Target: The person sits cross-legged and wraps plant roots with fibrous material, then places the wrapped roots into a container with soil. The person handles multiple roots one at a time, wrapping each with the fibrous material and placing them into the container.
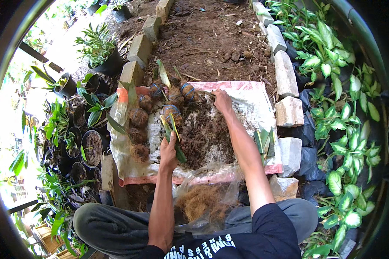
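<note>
My left hand (169, 150) is closed around a few green and yellow-edged leaf cuttings (180, 154), held upright over the sack's near middle. Just beyond it lies a fibre ball bound with blue string (171, 114). My right hand (221, 99) reaches to the sack's far side, fingers bent down at a thin dark item that I cannot make out. Between the hands a heap of dark soil and fibre (207, 136) lies on the white woven sack (253, 97). More fibre balls (138, 117) stand along the left, some with leaves. Cut leaves (265, 140) lie at the right edge.
A clear plastic bag of brown coconut fibre (201, 200) rests before my crossed legs. Stone blocks (288, 111) line the right side, with leafy plants (343, 142) beyond. More blocks (132, 73) and black pots (92, 147) stand at the left. Bare earth (210, 48) stretches ahead.
</note>
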A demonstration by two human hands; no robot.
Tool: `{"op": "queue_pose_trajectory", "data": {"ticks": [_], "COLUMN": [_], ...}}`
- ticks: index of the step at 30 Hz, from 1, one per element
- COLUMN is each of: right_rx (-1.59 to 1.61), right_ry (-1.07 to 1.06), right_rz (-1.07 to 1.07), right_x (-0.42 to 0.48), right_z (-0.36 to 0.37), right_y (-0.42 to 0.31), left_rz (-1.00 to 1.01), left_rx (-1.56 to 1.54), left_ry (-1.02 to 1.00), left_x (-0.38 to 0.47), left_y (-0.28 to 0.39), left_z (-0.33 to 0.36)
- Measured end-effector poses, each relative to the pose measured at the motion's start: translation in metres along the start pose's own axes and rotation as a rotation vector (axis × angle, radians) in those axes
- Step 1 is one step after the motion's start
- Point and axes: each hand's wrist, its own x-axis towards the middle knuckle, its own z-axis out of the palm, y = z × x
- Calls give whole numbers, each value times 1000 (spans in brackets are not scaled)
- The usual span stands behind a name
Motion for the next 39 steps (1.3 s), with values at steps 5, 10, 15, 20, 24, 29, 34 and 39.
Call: {"op": "queue_pose_trajectory", "data": {"ticks": [5,10,15,20,24,29,34,39], "right_rx": [231,572,392,62,64,19,-24,83], "right_ry": [-269,-603,-92,-123,76,32,18,12], "right_rz": [31,1,119,-37,-87,-51,-85,-200], "right_x": [-6,3,5,-7,-22,-29,-34,-53], "right_z": [-5,-10,-3,15,25,20,20,19], "right_y": [-10,-15,-30,-37,-33,-22,-25,-29], "left_rz": [-17,5,41,63,46,49,88,110], "left_rx": [-4,-32,-25,-21,-18,-8,-209,-348], "left_ry": [-14,-10,5,33,55,93,127,78], "left_x": [-3,-6,-11,-12,-13,-11,-7,-10], "left_y": [-1,4,14,17,14,10,10,16], "left_z": [-1,-13,-26,-29,-30,-32,-33,-39]}}
